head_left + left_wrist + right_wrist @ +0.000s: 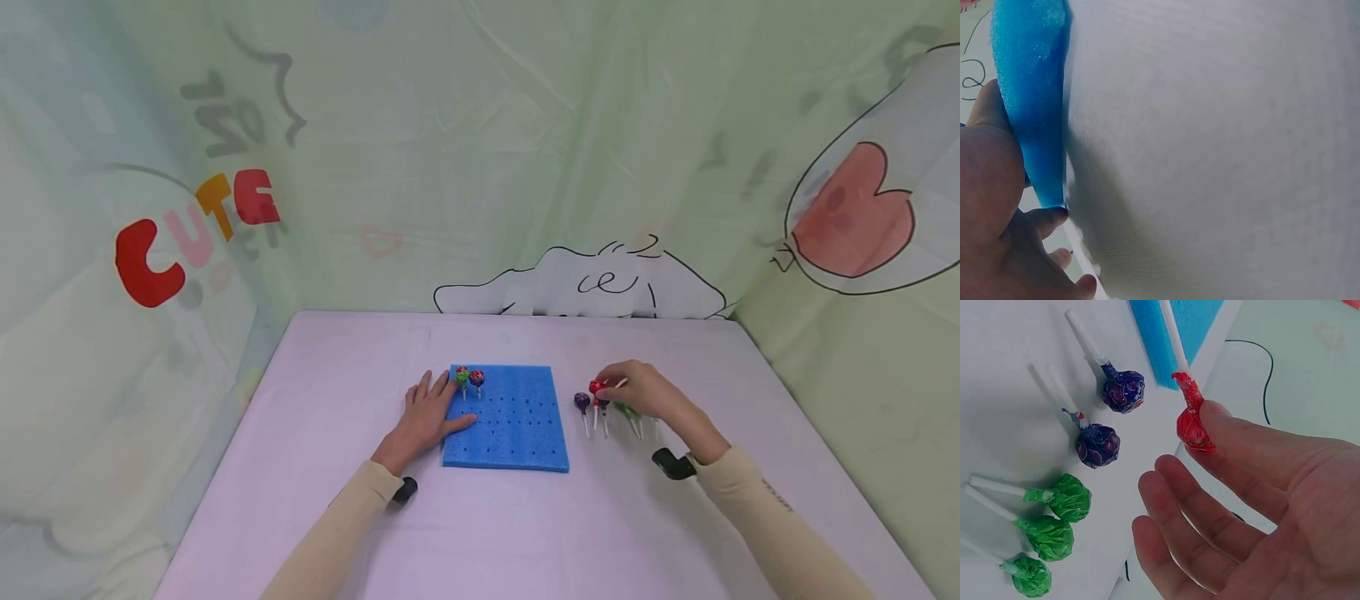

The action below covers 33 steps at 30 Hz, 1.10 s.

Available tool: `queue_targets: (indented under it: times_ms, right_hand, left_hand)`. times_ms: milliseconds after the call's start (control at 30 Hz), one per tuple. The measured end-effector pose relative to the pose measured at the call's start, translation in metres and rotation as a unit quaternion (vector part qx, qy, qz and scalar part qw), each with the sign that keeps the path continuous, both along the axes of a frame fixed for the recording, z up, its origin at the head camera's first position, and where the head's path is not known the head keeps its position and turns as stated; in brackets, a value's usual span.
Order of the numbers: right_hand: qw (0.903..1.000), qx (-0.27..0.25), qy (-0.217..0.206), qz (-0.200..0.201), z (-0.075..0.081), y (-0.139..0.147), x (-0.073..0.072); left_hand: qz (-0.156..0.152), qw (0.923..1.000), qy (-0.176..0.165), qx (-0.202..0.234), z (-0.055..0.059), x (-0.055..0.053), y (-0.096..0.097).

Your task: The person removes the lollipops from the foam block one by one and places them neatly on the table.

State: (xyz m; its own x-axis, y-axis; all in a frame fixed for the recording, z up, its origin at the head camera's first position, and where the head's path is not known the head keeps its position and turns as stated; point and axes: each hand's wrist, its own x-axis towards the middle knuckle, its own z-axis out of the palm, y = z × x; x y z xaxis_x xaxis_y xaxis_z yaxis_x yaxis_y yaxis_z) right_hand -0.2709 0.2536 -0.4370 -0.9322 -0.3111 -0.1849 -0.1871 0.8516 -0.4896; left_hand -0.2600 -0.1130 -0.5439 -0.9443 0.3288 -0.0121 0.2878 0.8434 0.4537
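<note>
Between thumb and index finger, my right hand pinches a red-wrapped lollipop by its candy head, white stick pointing away from the palm. Two purple-wrapped lollipops and several green-wrapped lollipops lie on the table near that hand. My left hand rests on the left edge of a blue foam board, fingers spread and thumb lying across its top. In the board's back left corner stand a green-and-red lollipop and a dark red-and-purple lollipop, sticks down. Rows of small holes dot the board.
A pale cloth covers the table. Printed fabric curtains rise at the back and on both sides. The loose lollipops lie to the right of the board, with a gap of tabletop between.
</note>
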Motion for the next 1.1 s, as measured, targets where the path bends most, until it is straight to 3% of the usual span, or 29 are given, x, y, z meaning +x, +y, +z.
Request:
queue_targets:
  times_ms: [600, 1100]
  right_hand:
    - [0.9997, -0.002, -0.006, 0.022, 0.007, 0.020, -0.001]
    - [0.9995, 0.010, -0.025, 0.015, 0.007, 0.038, -0.001]
  left_hand:
    - [0.002, 1.0000, 0.000, -0.004, 0.002, 0.001, 0.001]
    - [0.001, 1.0000, -0.004, -0.006, 0.004, 0.002, 0.001]
